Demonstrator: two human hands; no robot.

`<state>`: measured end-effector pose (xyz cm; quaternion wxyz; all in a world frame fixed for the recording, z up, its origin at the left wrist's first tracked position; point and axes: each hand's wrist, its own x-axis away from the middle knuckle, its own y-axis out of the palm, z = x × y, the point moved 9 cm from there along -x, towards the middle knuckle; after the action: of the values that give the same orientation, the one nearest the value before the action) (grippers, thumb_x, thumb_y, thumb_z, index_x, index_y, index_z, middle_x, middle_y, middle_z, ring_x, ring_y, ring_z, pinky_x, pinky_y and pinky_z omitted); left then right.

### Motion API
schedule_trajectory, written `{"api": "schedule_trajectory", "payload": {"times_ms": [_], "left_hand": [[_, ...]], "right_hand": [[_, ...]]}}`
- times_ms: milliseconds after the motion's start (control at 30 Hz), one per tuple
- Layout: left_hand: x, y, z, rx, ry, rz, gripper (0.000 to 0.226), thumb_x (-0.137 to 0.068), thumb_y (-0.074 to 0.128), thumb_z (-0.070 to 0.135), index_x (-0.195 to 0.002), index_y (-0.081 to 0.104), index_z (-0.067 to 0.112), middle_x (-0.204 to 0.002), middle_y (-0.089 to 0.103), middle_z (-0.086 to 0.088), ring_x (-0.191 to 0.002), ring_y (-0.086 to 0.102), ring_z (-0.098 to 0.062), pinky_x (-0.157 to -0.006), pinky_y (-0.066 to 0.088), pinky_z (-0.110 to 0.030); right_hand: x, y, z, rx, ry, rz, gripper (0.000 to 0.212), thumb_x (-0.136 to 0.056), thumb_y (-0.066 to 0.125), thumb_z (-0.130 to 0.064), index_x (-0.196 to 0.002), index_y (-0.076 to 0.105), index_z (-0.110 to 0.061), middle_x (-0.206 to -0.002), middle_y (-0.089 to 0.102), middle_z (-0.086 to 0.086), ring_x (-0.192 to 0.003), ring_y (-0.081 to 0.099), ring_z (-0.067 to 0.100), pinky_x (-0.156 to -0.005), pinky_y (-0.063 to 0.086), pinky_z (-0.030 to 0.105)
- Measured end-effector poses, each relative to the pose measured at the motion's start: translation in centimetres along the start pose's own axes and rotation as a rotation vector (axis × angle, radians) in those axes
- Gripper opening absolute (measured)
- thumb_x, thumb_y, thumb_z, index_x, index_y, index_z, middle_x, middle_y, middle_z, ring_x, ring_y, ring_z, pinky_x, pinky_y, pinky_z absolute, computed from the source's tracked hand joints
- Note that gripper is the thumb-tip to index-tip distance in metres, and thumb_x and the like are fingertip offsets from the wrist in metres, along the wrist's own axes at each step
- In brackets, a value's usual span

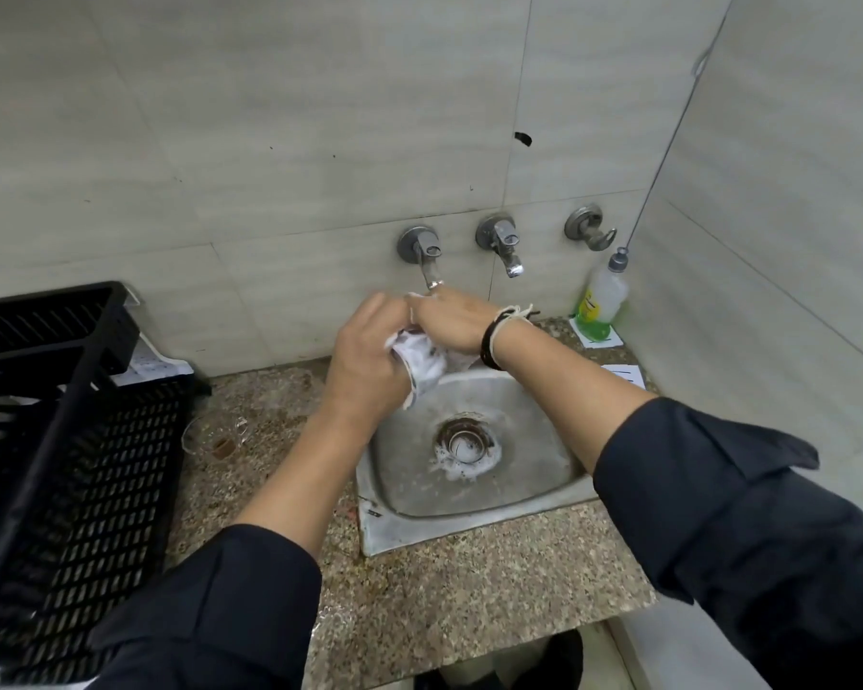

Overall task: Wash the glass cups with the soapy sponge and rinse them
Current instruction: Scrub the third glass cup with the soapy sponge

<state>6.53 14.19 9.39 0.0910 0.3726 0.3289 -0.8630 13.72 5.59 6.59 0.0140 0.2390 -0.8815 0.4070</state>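
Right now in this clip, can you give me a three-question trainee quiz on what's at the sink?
1. True or false: the soapy cup is held over the sink.
2. Which hand wraps round the cup's outside: left or right?
3. Where is the other glass cup? A) in the black crate B) on the counter between crate and sink C) beside the soap bottle

Key: 1 true; 2 left, while the right hand works at its mouth; 3 B.

Soft, even indoor light with faint shadows; wide-angle bending at the edges, slight blur throughout, no glare.
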Motion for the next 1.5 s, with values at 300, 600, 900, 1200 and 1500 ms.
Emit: {"api": "schedule_trajectory", "payload": {"times_ms": [300,600,900,1200,1500], "left_hand": [[0.5,0.3,-2.1,-0.272,-0.063,0.008,0.018,-0.079,0.075,0.004,-0.087,0.059,0.002,-0.088,0.049,-0.011,-0.066,0.041,-0.021,-0.053,0.027,-0.029],[4.5,0.6,-7.2,0.455,-0.846,0.341,0.031,-0.085,0.061,-0.010,-0.099,0.064,0.018,-0.098,0.070,-0.003,-0.094,0.068,-0.022,-0.085,0.057,-0.031],[4.7,1.1,-7.5,0.197,-0.750,0.141,0.010,-0.086,0.065,0.025,-0.081,0.074,0.025,-0.077,0.074,0.009,-0.076,0.069,-0.009,-0.067,0.054,-0.024],[4.0,-0.1,-6.4,0.314,-0.643,0.192,0.033,-0.077,0.066,-0.002,-0.080,0.069,0.032,-0.073,0.071,0.013,-0.068,0.065,-0.002,-0.066,0.050,-0.026],[6.5,3.3,-7.8,0.533,-0.831,0.127,0.046,-0.071,0.075,-0.006,-0.116,0.066,-0.001,-0.105,0.074,-0.014,-0.100,0.072,-0.022,-0.088,0.056,-0.035]], "right_hand": [[0.3,2.2,3.0,-0.476,0.217,-0.022,0.059,-0.084,0.053,-0.068,-0.083,0.072,-0.012,-0.084,0.074,0.009,-0.087,0.072,0.030,-0.088,0.057,0.046],[3.4,2.2,4.3,-0.682,0.123,0.486,0.033,-0.093,0.059,-0.052,-0.087,0.062,-0.019,-0.084,0.069,-0.005,-0.084,0.067,0.014,-0.082,0.052,0.034],[6.9,4.6,0.8,-0.205,-0.232,0.602,0.064,-0.098,0.053,-0.034,-0.154,0.029,-0.015,-0.161,0.027,0.009,-0.150,0.019,0.016,-0.121,0.015,0.021],[7.1,3.8,-0.3,0.258,-0.281,0.701,0.062,-0.079,0.069,-0.007,-0.138,0.049,-0.006,-0.142,0.052,0.025,-0.122,0.059,0.041,-0.100,0.050,0.049],[6.6,3.2,3.4,-0.020,-0.122,0.679,0.050,-0.086,0.060,-0.011,-0.136,0.056,-0.007,-0.115,0.070,0.016,-0.102,0.067,0.034,-0.085,0.052,0.037]]}}
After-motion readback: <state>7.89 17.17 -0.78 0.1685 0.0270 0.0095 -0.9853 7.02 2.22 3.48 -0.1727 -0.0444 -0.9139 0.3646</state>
